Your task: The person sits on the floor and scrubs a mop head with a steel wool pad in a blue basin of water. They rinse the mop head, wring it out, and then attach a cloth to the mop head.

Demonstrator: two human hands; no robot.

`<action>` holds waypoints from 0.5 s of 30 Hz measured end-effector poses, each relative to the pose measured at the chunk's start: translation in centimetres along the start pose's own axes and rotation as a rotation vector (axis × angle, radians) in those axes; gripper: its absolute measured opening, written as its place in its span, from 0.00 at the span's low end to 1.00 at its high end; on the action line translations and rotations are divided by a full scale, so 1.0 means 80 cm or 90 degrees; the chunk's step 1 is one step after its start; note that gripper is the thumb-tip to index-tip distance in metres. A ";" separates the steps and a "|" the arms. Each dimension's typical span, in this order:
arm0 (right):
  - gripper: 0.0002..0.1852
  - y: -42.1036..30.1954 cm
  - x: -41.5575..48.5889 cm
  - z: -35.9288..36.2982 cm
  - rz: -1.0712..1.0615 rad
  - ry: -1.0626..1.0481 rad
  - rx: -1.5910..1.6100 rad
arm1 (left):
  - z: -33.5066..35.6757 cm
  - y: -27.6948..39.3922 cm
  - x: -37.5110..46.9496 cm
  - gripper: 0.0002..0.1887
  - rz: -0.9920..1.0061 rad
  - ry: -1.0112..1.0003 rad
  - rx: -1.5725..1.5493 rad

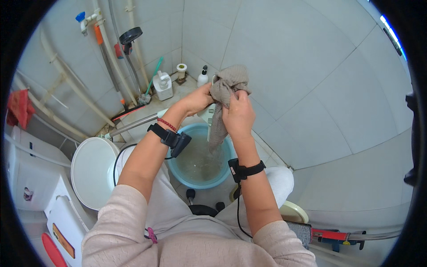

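Note:
My left hand (197, 100) grips a pale green plastic part (207, 115) attached to a metal pole (135, 125) that runs off to the left. My right hand (239, 111) holds a grey-brown textured cloth (232, 80), bunched over the upper end of the plastic part. One end of the cloth hangs down over a light blue basin (201, 184), which contains cloudy water (196, 160). Both hands are above the far side of the basin. The cloth and my fingers hide much of the plastic part.
A white bucket (90, 173) stands at the left. Near the back corner are a white pump container (162, 86), a white pump bottle (202, 78), a squeegee (128, 112) and a green-handled brush (155, 75). A grey mop head with a red clamp (328, 234) lies at lower right.

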State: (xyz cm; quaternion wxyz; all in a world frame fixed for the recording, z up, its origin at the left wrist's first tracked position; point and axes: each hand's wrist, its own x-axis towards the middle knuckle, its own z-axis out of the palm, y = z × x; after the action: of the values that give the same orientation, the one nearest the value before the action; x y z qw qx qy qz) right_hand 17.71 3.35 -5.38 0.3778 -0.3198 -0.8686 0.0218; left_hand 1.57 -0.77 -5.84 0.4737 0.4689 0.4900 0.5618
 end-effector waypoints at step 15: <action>0.15 -0.027 0.020 -0.019 0.008 -0.041 -0.101 | -0.003 -0.005 0.007 0.23 0.045 0.017 0.054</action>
State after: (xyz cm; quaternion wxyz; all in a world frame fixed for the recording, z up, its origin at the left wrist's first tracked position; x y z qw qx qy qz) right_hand 16.77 2.19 -2.65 0.3233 -0.3534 -0.8772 -0.0342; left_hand 1.30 -0.25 -6.19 0.4269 0.4978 0.5027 0.5633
